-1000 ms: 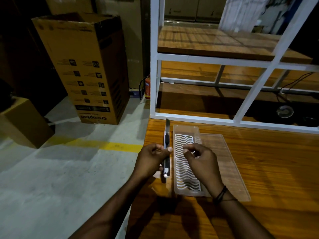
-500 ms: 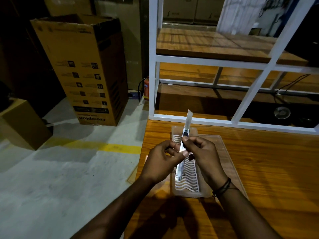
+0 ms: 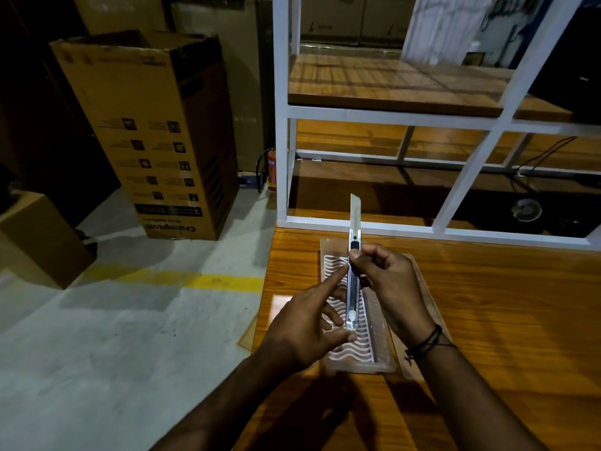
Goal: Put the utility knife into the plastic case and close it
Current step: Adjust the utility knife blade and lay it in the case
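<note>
Left hand (image 3: 304,333), nearest, fingers (image 3: 328,283) spread and loose, forefinger reaching toward the knife body, clamped on nothing; right hand (image 3: 388,288), fingers pinched on the utility knife (image 3: 352,288) near its black slider; knife held above the plastic case (image 3: 379,349), which lies open on the counter (image 3: 504,320), its wavy white insert showing; blade (image 3: 355,209) extended and pointing away, toward the white shelf frame (image 3: 281,157). Step in hand: readying the knife for stowing, case not yet loaded or closed; the next move probably calls for drawing the blade back, then lowering the knife lengthwise into the case.
</note>
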Tool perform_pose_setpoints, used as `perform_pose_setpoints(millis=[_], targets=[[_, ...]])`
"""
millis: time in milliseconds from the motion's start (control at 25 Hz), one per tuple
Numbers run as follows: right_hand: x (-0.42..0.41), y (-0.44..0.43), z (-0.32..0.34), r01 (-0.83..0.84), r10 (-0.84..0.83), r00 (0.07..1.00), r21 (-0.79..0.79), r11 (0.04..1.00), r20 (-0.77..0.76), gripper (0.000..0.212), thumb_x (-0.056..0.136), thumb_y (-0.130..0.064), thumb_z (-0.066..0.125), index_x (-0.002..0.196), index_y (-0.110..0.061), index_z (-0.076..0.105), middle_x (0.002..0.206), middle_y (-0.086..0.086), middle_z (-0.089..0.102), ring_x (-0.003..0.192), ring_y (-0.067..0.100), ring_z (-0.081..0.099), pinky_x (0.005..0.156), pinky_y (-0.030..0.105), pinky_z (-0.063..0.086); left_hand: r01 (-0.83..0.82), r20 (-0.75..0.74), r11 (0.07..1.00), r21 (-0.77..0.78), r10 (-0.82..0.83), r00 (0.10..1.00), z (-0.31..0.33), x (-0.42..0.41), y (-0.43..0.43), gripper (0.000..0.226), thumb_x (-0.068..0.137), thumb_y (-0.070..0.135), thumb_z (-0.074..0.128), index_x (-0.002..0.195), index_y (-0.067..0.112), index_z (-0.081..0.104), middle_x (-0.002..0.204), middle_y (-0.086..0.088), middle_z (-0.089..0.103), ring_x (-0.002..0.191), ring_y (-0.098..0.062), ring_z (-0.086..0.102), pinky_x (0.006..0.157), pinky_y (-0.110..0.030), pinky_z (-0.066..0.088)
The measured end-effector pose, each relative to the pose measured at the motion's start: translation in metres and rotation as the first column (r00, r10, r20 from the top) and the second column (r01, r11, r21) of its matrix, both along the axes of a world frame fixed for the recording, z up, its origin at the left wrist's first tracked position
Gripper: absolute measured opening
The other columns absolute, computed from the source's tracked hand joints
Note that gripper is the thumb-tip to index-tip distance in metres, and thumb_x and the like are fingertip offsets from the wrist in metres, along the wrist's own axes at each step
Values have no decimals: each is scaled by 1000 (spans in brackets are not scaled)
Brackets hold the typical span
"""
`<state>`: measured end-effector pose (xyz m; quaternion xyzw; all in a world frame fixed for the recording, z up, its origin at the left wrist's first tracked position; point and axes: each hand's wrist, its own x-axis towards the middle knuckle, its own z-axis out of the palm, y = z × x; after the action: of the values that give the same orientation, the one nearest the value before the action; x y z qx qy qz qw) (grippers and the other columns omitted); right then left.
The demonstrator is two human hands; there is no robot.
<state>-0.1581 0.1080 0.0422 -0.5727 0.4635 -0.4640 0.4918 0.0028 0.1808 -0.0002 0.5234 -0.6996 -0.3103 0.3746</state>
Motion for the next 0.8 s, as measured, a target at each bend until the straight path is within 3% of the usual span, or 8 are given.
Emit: perform_pose_setpoints(millis=[160, 280, 440, 600, 800], targets=[[-3, 1, -2, -11, 11, 1000, -14, 1000, 23, 16, 95, -19, 67, 104, -30, 75, 109, 1, 76, 98, 15, 73, 71, 22, 59, -13, -11, 1000, -3, 12, 1000, 0, 0, -2, 113, 75, 24, 91, 154, 60, 19, 127, 13, 61, 85, -3, 68, 66, -18, 60], [-3, 3, -4, -12, 12, 999, -24, 1000, 29, 24, 95, -16, 67, 109, -34, 73, 117, 1, 73, 104, 16, 72, 75, 26, 59, -24, -22, 1000, 0, 24, 999, 2, 0, -2, 111, 75, 24, 91, 154, 60, 22, 126, 14, 62, 85, -4, 68, 68, -22, 62], [-4, 7, -7, -29, 30, 999, -32, 999, 44, 35, 93, -10, 68, 105, -43, 72, 108, -7, 76, 100, 9, 73, 72, 20, 59, -34, -47, 999, 5, 34, 998, 1, -1, -1, 107, 75, 25, 91, 154, 57, 27, 125, 16, 63, 84, -5, 69, 68, -25, 63], [-6, 9, -10, -61, 62, 997, -28, 998, 51, 46, 93, -5, 66, 131, -30, 64, 119, -12, 72, 107, 4, 70, 78, 23, 61, -75, -55, 997, 2, 75, 996, 0, -2, -2, 102, 73, 25, 92, 153, 53, 34, 123, 18, 65, 81, -5, 71, 66, -27, 64], [-6, 12, -13, -77, 78, 995, -20, 997, 56, 52, 93, 4, 62, 135, -26, 60, 112, -23, 74, 105, 0, 70, 76, 20, 59, -115, -48, 993, -1, 115, 992, -2, -5, -3, 102, 71, 29, 93, 152, 53, 36, 120, 18, 66, 78, -4, 72, 67, -31, 65]])
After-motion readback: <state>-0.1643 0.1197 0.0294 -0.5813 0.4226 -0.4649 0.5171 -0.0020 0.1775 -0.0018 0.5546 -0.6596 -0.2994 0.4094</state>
